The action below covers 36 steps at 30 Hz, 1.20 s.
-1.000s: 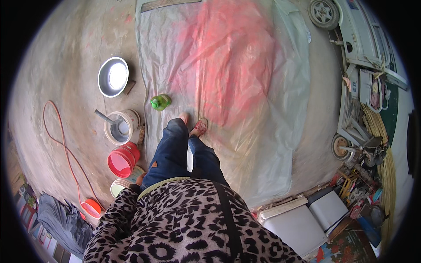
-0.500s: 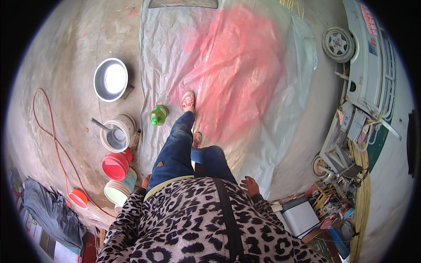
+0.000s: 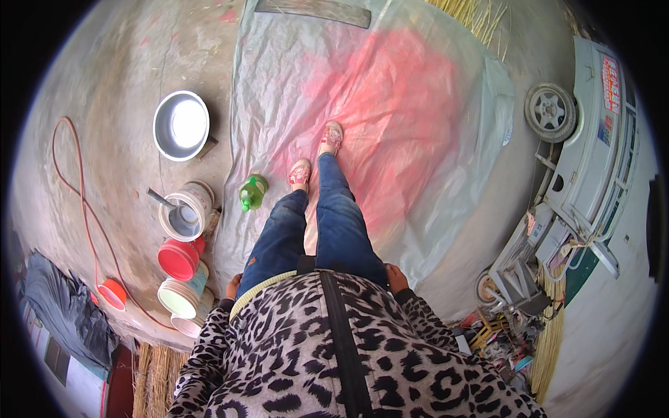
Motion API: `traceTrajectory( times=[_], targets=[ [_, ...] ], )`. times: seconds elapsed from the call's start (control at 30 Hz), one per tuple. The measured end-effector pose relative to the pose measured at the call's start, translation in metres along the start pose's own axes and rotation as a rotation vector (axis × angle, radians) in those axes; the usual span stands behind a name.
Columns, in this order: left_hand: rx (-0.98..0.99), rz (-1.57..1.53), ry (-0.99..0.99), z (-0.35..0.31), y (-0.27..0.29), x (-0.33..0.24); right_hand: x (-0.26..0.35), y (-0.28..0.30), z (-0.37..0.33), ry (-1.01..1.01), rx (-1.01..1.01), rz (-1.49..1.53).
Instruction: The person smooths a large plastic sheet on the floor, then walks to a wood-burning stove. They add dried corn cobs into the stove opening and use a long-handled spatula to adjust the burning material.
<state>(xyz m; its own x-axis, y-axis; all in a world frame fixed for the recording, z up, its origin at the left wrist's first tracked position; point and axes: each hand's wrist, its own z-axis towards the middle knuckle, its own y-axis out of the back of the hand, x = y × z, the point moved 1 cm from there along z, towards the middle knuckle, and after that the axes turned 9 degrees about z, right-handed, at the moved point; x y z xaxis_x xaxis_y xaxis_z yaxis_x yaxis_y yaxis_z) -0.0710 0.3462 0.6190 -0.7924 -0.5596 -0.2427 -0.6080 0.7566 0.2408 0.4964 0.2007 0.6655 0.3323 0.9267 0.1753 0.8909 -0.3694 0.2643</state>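
My left hand hangs by my left thigh, partly hidden by the sleeve. Its fingers look loose, with nothing seen in them. Beside my right hip is my right hand, fingers slack and apart from any object. Both feet stand on a translucent plastic sheet with a wide red stain over its middle and right. A green plastic jug is on the sheet's left part, ahead of my left hand. Left of the sheet stands a row of buckets, including a red bucket and a pale green bucket.
Farther up stands a metal basin; nearer is a whitish bucket with a handled tool inside. An orange hose loops across the floor at left. At right are a vehicle wheel and piled clutter. A dark board lies far ahead.
My right foot has stepped forward past the left onto the red-stained part of the sheet. My right hand has drawn in against my hip; the view has turned slightly.
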Motion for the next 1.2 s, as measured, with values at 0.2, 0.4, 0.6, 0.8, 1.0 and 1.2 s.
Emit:
traceTrajectory(
  times=[0.2,0.4,0.6,0.8,1.0,1.2],
  targets=[
    [0.011,-0.068,0.148,-0.007,0.0,-0.091,0.094,0.036,0.024,-0.061,0.061,0.074],
    [-0.116,-0.232,0.056,0.011,-0.022,-0.093,0.165,0.061,0.048,-0.125,0.051,0.043],
    [-0.187,-0.221,0.029,0.012,-0.045,-0.124,0.207,0.075,0.058,-0.14,0.037,-0.005],
    [-0.133,-0.22,0.082,0.027,-0.042,-0.149,0.254,0.063,0.059,-0.103,0.035,-0.083],
    [-0.161,-0.374,0.133,0.03,-0.047,-0.135,0.305,0.023,0.058,-0.086,0.057,-0.175],
    [-0.071,-0.572,0.122,0.043,-0.023,-0.138,0.347,-0.019,0.047,-0.06,0.083,-0.218]
  ],
)
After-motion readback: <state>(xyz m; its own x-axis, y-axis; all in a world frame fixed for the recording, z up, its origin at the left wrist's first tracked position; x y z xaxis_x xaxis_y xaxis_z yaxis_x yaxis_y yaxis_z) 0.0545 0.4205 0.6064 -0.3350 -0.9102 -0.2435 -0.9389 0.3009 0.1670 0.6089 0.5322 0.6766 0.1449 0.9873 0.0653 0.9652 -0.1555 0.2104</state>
